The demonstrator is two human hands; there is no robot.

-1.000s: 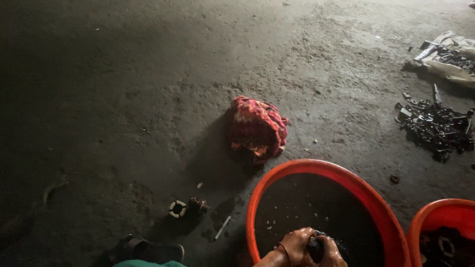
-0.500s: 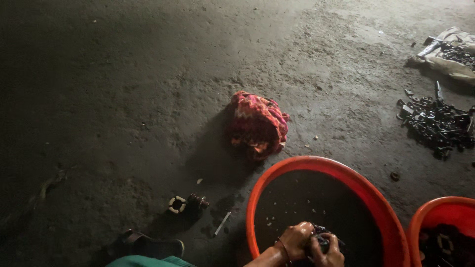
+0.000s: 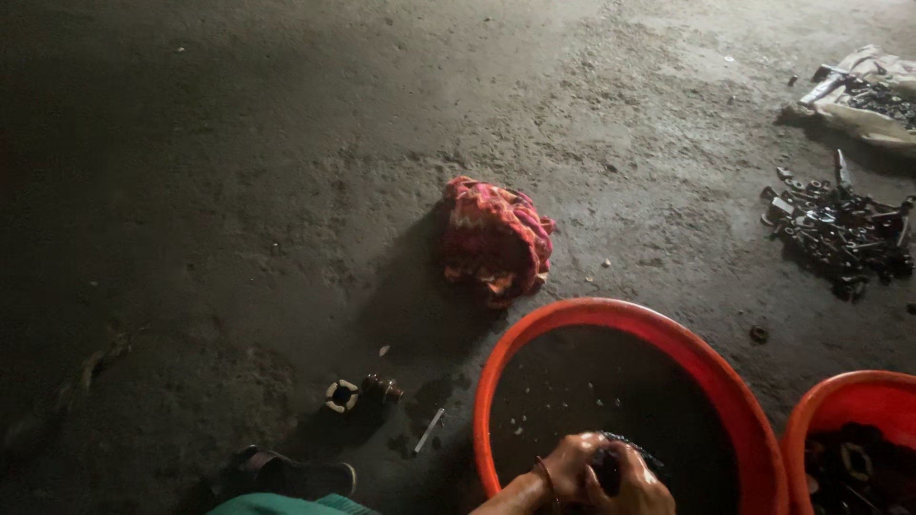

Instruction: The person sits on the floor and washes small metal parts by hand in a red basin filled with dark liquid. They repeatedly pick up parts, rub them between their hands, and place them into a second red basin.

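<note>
Low in the head view, a dark part was gripped over the dark liquid of a red tub by both hands, left and right, fingers curled around it, a crumpled red cloth nearby.

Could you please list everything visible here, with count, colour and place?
Round orange plastic basin: one, holds dark liquid, bottom centre.
Second orange plastic basin: one, holds dark metal parts, bottom right corner.
Crumpled pink-red patterned cloth: one, on floor above the first basin.
Pile of dark metal parts: one, right.
Pale sack with metal parts: one, top right.
Small ring-shaped metal pieces: two, left of the first basin.
Grey concrete floor: throughout.
Dark sandal: one, bottom left.
Left hand and right hand: together on a small dark object over the first basin.
</note>
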